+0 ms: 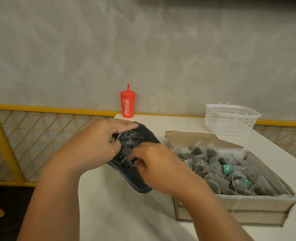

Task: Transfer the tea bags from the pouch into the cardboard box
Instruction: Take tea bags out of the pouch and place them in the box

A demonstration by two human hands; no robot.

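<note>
A dark pouch (144, 134) lies open on the white table, tilted up at its far end. My left hand (98, 141) grips the pouch's left rim and holds its mouth open. My right hand (154, 164) reaches into the mouth, its curled fingers on the tea bags (129, 140) inside; whether they pinch one is blurred. To the right stands the open cardboard box (237, 206), filled with several pyramid tea bags (218, 167) with strings and teal tags.
A red lidded cup with a straw (127, 105) stands at the table's far edge. A white plastic basket (230, 119) sits at the back right. A yellow mesh railing (30, 133) runs behind and left of the table (117, 214).
</note>
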